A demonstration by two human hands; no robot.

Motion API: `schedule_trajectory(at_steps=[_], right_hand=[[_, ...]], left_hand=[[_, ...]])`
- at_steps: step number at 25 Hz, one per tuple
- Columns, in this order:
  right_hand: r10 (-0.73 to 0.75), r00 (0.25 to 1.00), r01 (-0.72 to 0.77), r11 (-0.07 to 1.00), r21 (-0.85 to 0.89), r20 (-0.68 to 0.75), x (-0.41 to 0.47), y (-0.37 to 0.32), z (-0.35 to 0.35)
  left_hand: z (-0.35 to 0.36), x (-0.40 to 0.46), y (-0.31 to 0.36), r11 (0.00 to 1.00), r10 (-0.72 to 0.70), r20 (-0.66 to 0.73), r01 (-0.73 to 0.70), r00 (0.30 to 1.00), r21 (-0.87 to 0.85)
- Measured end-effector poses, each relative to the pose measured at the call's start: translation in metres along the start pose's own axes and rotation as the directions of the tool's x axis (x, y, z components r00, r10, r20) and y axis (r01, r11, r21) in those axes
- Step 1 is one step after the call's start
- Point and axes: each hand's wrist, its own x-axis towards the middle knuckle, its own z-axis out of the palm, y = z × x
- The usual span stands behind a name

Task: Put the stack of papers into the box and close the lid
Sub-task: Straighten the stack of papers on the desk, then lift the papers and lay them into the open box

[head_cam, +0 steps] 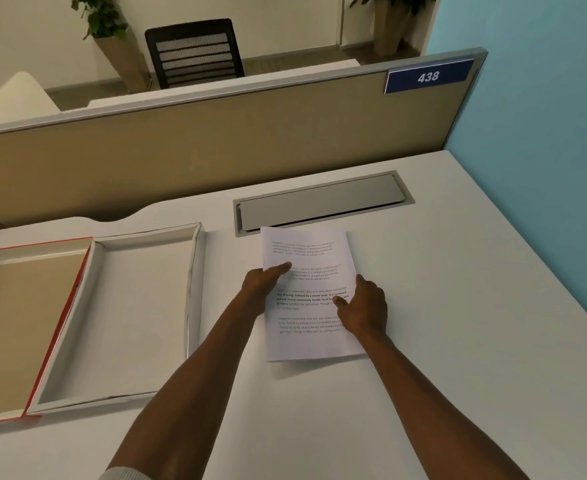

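Both hands are on the stack of papers (311, 296), which lies on the white counter (458, 306) to the right of the open box (195, 271), its long axis running near to far and tilted a little. The left hand (261, 289) holds the stack's left edge, thumb laid flat across the top sheet and the other fingers hidden beneath or behind the edge, so how far they curl cannot be told. The right hand (364, 306) closes on the right edge, thumb pressed on the printed text and fingers (363, 280) wrapped around the side. The near end of the stack appears slightly lifted, judging by the shadow under it, while the far end reaches the lip of the grey cable hatch (319, 199). The box's white tray lies just to the left of the stack, empty, long axis near to far much like the papers, with its red-edged lid (18, 323) folded open flat further left. The left hand is the nearer one to the box, so the coming move is likely a short carry leftward over the tray's right wall, with little turning needed.
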Motion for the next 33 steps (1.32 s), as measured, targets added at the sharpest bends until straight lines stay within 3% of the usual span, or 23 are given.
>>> schedule_trajectory(at_steps=[2, 4, 6, 8, 10, 11, 13, 17, 20, 26, 33], right_hand=[[0.000, 1.000, 0.000, 1.000, 0.003, 0.000, 0.001, 0.002, 0.001], [-0.007, 1.000, 0.006, 1.000, 0.005, 0.016, 0.003, 0.005, 0.001], [0.024, 0.999, -0.027, 0.997, 0.077, 0.045, 0.011, 0.009, -0.003], [0.084, 0.993, -0.101, 0.969, 0.226, 0.083, 0.020, 0.009, -0.014], [0.091, 0.982, -0.165, 0.841, 0.515, 0.167, 0.027, 0.005, -0.031], [0.049, 0.972, -0.197, 0.705, 0.682, 0.231, 0.029, 0.001, -0.039], [-0.033, 0.964, -0.207, 0.536, 0.819, 0.265, 0.029, -0.008, -0.051], [-0.038, 0.999, 0.039, 0.654, 0.755, -0.018, 0.014, -0.032, -0.056], [-0.148, 0.968, 0.249, 0.657, 0.712, -0.202, -0.004, -0.045, -0.058], [-0.325, 0.914, 0.392, 0.543, 0.743, -0.244, -0.025, -0.022, -0.045], [-0.261, 0.946, 0.321, 0.664, 0.675, -0.194, -0.028, -0.013, -0.040]], left_hand=[[0.004, 0.002, 0.006, 0.999, -0.006, 0.041, 0.005, 0.999, 0.033], [0.012, 0.000, 0.005, 0.991, 0.050, -0.036, -0.045, 0.998, 0.122], [0.017, -0.006, 0.000, 0.976, 0.165, -0.070, -0.152, 0.984, 0.158], [0.015, -0.016, -0.005, 0.944, 0.307, -0.017, -0.302, 0.951, 0.133], [0.008, -0.029, -0.009, 0.899, 0.425, 0.078, -0.430, 0.902, 0.081], [0.004, -0.035, -0.009, 0.881, 0.464, 0.115, -0.471, 0.878, 0.045], [-0.003, -0.047, -0.006, 0.841, 0.533, 0.143, -0.540, 0.834, 0.018], [-0.013, -0.063, 0.004, 0.757, 0.651, 0.076, -0.654, 0.755, 0.016], [-0.020, -0.068, -0.002, 0.715, 0.699, 0.028, -0.699, 0.715, -0.022], [-0.025, -0.078, -0.032, 0.688, 0.726, -0.018, -0.725, 0.687, 0.037], [-0.019, -0.080, -0.046, 0.736, 0.676, -0.104, -0.675, 0.730, 0.044]])
